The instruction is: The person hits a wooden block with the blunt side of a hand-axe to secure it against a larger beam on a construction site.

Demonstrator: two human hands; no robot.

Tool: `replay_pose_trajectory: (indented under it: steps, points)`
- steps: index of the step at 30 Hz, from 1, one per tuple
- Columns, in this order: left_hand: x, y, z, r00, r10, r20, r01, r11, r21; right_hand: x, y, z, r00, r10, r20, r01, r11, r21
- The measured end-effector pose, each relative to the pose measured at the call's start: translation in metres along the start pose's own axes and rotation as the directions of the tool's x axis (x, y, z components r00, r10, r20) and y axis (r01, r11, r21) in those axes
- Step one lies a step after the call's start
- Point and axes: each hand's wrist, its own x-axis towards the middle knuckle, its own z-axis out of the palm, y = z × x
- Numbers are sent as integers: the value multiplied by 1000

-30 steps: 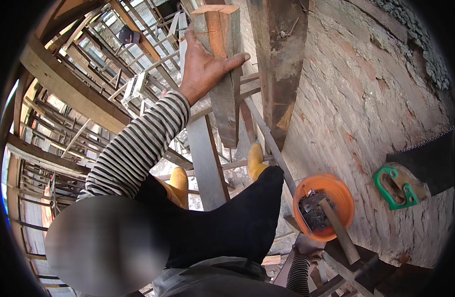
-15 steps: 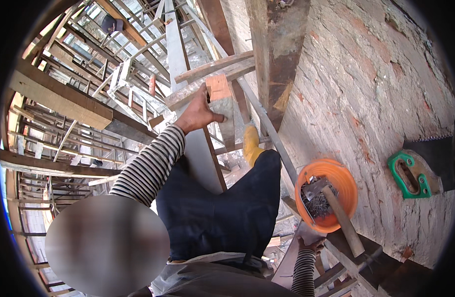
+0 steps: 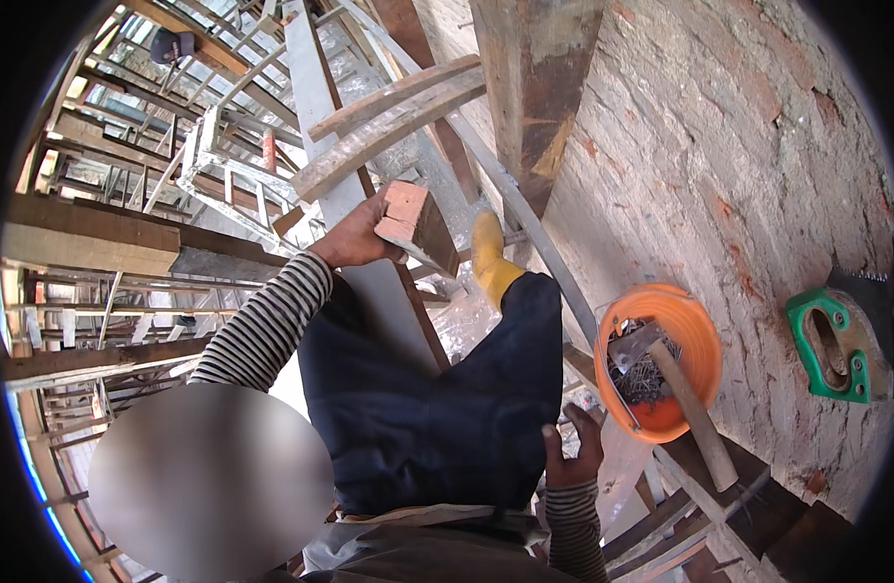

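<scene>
My left hand (image 3: 361,235), in a striped sleeve, is closed round a short wooden block (image 3: 405,212) above the plank between my legs. The block's pale reddish end is turned up toward me, and its darker side slopes away. My right hand (image 3: 575,455) is beside my right thigh with its thumb and fingers apart, holding nothing. Just to its right is an orange bucket (image 3: 704,340) with many nails (image 3: 651,381) inside. A hammer (image 3: 688,408) with a wooden handle lies across the bucket, its head over the nails and its handle sticking out past the rim.
A green-handled saw (image 3: 824,345) is at the far right against the rough plastered wall (image 3: 680,175). Ahead rises a thick wooden post (image 3: 530,87). Two battens (image 3: 398,126) cross the long plank (image 3: 316,87). Timber framing fills the left, with a drop below.
My left hand has drawn the block nearer and tilted its end up. My right hand has come up from the plank below the bucket to beside my thigh, its fingers now apart.
</scene>
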Motion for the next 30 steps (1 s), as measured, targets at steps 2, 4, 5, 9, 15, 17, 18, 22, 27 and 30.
replay_pose_trajectory:
  steps: [2,4,5,9,15,17,18,22,27,30]
  points:
    - [1,4,0,993,-120,0,120,993,-12,35,-26,27,999,-27,24,25,995,97]
    - [-7,2,2,990,-138,-38,134,986,-96,60,-31,63,993,-79,93,56,973,225]
    - [-12,4,1,990,-139,-29,136,987,-87,76,-38,76,981,-142,134,111,970,217]
    - [-31,11,-8,999,-31,10,32,997,-75,130,-50,132,933,-304,194,278,949,150]
    - [-43,41,-31,987,15,159,40,939,-341,204,-64,206,841,-469,270,462,882,92]
    - [-44,44,-43,985,75,156,-27,958,-286,207,-65,217,820,-370,437,298,927,227]
    - [-44,45,-48,983,103,152,-61,964,-258,204,-71,220,839,-363,406,301,930,211]
    - [-68,51,-37,989,-132,-65,97,919,-381,192,-88,224,919,-277,281,227,954,197]
    - [-62,42,9,899,-174,-402,32,941,-337,190,-95,227,960,-238,145,202,954,221]
    - [-51,41,11,899,-83,-429,-61,948,-311,196,-97,220,968,-227,111,207,964,166]
